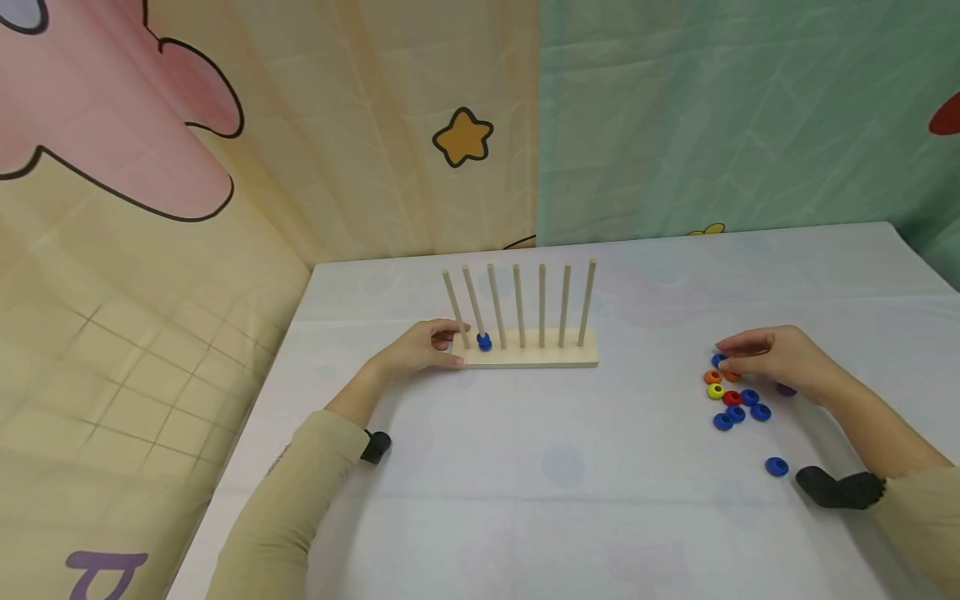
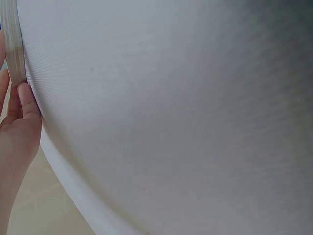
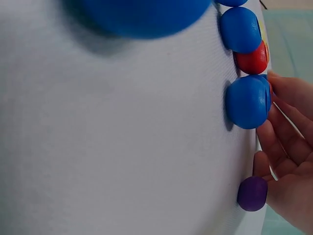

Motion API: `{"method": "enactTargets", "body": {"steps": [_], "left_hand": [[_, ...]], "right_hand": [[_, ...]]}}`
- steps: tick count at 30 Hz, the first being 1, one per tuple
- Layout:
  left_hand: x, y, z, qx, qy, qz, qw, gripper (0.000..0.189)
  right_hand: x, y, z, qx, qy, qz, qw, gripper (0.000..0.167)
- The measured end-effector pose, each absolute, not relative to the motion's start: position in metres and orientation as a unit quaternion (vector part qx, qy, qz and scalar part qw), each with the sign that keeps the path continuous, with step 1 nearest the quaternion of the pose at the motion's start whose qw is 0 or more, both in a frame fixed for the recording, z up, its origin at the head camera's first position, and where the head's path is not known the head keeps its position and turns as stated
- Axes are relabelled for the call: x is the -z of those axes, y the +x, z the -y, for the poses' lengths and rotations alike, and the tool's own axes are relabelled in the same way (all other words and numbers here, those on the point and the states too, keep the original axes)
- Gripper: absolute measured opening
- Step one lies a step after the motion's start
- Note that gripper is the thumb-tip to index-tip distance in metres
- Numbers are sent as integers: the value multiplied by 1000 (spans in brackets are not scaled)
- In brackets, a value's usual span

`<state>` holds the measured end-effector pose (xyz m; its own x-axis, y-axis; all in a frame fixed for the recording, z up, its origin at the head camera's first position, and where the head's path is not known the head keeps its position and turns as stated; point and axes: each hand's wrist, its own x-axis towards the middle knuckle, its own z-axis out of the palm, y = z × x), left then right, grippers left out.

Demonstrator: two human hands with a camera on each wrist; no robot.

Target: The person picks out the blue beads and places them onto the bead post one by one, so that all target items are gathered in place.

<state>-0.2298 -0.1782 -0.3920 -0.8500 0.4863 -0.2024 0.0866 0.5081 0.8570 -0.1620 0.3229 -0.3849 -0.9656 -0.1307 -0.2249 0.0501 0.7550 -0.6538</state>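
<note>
My left hand point(image 1: 418, 345) grips the left end of a wooden peg board point(image 1: 532, 358), thumb at the front edge and fingers behind. The wood edge point(image 2: 14, 58) also shows between thumb and fingers in the left wrist view. Several upright pegs rise from the board, and blue beads point(image 1: 483, 342) sit at the foot of the second peg from the left. At the right, my right hand point(image 1: 787, 362) pinches a blue bead point(image 1: 719, 360) between thumb and fingertips, at the far side of a loose bead cluster. In the right wrist view nearer beads hide the fingertips.
Below the right hand lie orange point(image 1: 712, 377), yellow point(image 1: 716, 391), red point(image 1: 732, 398) and several blue beads point(image 1: 761, 412). A purple bead point(image 1: 786, 389) is partly under the hand. One blue bead point(image 1: 777, 467) lies apart, nearer the front. Printed curtains point(image 1: 675, 125) hang behind the white-covered table point(image 1: 562, 542).
</note>
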Motion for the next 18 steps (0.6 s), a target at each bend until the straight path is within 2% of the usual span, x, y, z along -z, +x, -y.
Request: {"method": "enactTargets", "body": {"steps": [18], "left_hand": [[392, -230, 178, -470, 156, -841, 216, 62]], "right_hand": [[382, -165, -320, 352, -26, -924, 145, 56]]}}
